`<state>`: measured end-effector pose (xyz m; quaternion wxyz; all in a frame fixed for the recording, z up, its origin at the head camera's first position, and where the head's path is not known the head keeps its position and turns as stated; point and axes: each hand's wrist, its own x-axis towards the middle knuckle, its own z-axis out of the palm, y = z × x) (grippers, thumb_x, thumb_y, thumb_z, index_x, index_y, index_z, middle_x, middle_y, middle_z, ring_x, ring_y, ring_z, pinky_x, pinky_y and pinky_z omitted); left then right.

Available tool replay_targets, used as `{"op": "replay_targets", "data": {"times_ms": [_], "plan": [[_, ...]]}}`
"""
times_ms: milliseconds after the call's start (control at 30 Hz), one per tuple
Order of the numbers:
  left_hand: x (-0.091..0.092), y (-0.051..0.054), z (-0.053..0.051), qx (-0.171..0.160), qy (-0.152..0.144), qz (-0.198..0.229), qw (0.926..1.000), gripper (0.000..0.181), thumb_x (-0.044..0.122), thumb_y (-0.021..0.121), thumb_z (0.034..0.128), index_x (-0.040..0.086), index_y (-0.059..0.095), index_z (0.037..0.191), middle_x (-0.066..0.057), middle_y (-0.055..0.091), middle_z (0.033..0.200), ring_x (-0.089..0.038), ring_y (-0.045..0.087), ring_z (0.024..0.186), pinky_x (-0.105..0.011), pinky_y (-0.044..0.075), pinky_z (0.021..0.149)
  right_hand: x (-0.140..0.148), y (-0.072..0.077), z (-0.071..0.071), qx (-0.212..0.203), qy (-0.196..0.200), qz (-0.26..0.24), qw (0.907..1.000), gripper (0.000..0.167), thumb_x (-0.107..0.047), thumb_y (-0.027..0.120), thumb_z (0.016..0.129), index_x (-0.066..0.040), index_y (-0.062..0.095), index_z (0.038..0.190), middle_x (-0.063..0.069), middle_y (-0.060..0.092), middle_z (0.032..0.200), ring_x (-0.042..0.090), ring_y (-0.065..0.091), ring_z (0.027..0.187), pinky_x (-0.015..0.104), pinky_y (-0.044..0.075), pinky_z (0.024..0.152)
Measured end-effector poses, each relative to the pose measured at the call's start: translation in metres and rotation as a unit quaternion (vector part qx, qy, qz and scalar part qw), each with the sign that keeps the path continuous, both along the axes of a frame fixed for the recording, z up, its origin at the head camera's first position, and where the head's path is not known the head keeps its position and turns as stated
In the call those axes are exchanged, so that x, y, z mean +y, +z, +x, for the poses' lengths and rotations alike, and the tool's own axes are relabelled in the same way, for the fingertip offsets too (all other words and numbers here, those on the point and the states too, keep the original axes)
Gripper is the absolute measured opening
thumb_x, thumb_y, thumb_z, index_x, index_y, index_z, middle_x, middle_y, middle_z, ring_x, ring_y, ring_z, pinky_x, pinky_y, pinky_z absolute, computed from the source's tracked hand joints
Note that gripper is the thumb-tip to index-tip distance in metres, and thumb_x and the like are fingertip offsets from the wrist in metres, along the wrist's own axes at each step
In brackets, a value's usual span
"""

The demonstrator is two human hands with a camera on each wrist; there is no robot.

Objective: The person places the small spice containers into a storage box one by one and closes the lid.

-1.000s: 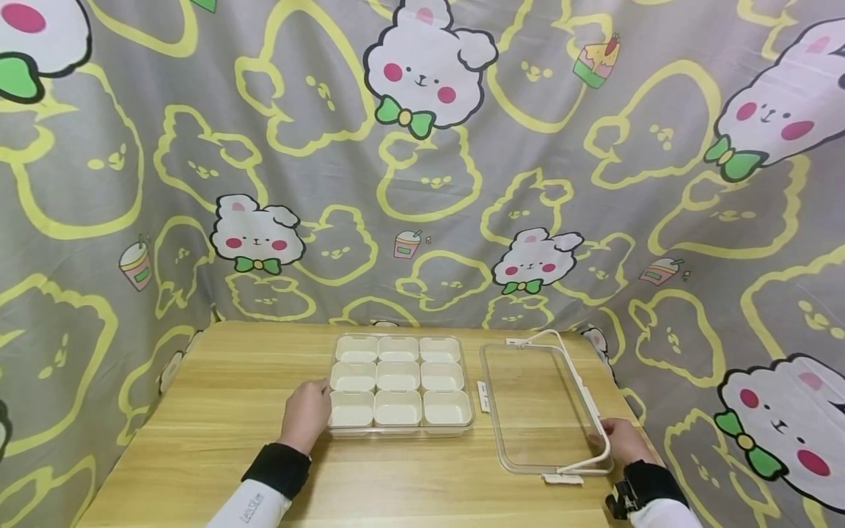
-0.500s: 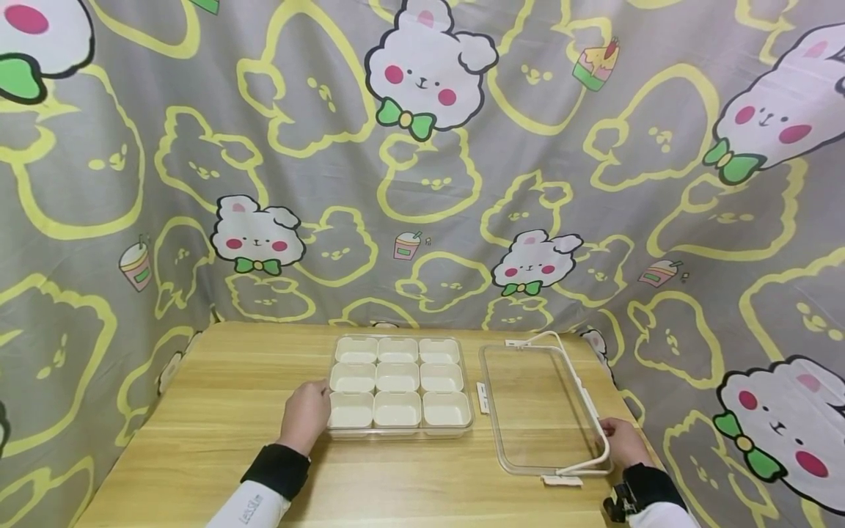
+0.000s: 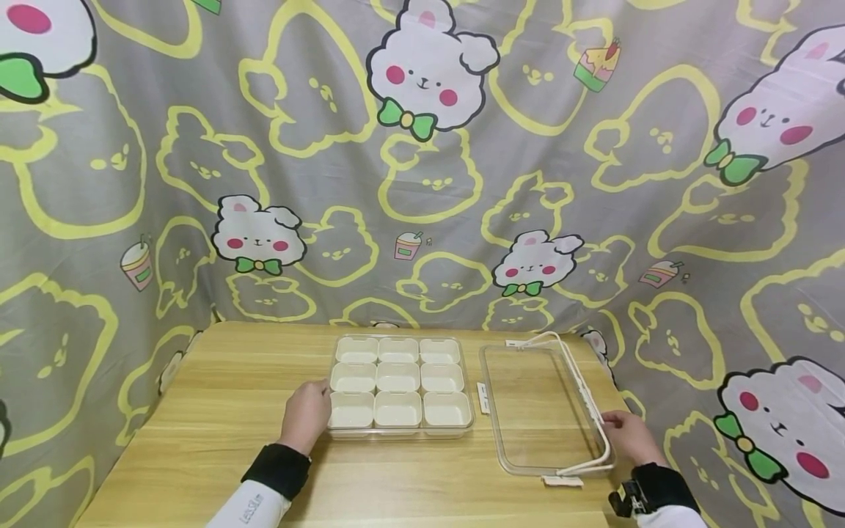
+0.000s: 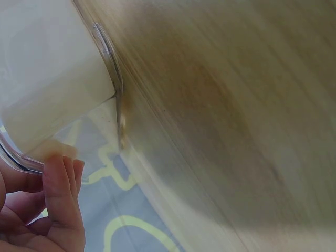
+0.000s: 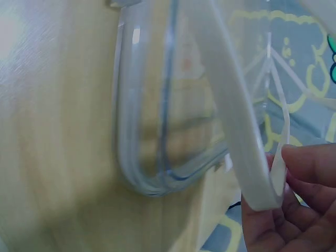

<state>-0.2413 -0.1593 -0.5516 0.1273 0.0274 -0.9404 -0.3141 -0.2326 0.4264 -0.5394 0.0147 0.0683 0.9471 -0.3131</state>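
In the head view, a clear plastic box (image 3: 401, 431) stands mid-table, filled with several cream square cups (image 3: 398, 408) in rows. My left hand (image 3: 306, 414) holds the box's left side; the left wrist view shows fingers (image 4: 63, 184) curled at its clear rim (image 4: 22, 161). To the right lies a clear lid (image 3: 528, 468) with white side clips (image 3: 483, 398) and a white carrying handle (image 3: 586, 396). My right hand (image 3: 630, 435) is at the lid's right edge. In the right wrist view, its thumb and fingers pinch the white handle (image 5: 231, 105) near its bend.
The wooden table (image 3: 257, 469) carries the box and the lid side by side, with a narrow gap between them. A grey patterned curtain (image 3: 436, 293) rises behind the table and along both sides.
My right hand has shifted slightly up and outward. The handle's two white strands now show apart along the lid's right side. My left hand and the box look unmoved.
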Motion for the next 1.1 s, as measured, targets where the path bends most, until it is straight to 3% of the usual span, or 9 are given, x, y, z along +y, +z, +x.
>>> {"op": "replay_targets", "data": {"times_ms": [200,367,567,1100], "plan": [[0.000,0.000,-0.001,-0.004,-0.002,-0.001,1.0000,0.023,0.000,0.053,0.0966,-0.008,0.073,0.106,-0.015,0.067,0.083,-0.022,0.049,0.065,-0.042,0.049,0.059,-0.007,0.012,0.002,0.016,-0.005,0.006,0.9998,0.031,-0.011,0.054,0.098,0.015,0.064,0.111,0.025,0.068,0.100,0.035,0.064,0.092,0.038,0.050,0.075],[0.000,-0.001,-0.002,0.000,-0.002,-0.002,1.0000,0.021,0.000,0.053,0.0964,-0.006,0.073,0.101,-0.012,0.061,0.076,-0.022,0.047,0.064,-0.040,0.046,0.057,-0.014,0.018,0.003,0.036,-0.008,0.015,0.9992,0.030,-0.010,0.054,0.098,0.014,0.066,0.112,0.025,0.070,0.103,0.033,0.065,0.092,0.038,0.051,0.076],[0.000,-0.003,-0.001,0.011,0.001,-0.007,0.9999,0.023,0.000,0.054,0.0958,-0.008,0.073,0.106,-0.019,0.070,0.087,-0.022,0.056,0.068,-0.048,0.053,0.064,-0.021,0.025,0.005,0.041,-0.011,0.008,0.9990,0.031,-0.010,0.053,0.100,0.015,0.065,0.114,0.025,0.070,0.104,0.035,0.065,0.094,0.041,0.052,0.078],[-0.001,-0.003,-0.001,-0.004,0.002,0.005,1.0000,0.025,0.003,0.053,0.0981,-0.009,0.072,0.109,-0.019,0.069,0.087,-0.024,0.058,0.070,-0.048,0.053,0.066,-0.039,0.036,0.008,0.072,-0.020,0.021,0.9970,0.029,-0.012,0.056,0.099,0.012,0.068,0.111,0.024,0.071,0.103,0.037,0.065,0.095,0.046,0.052,0.081]]}}
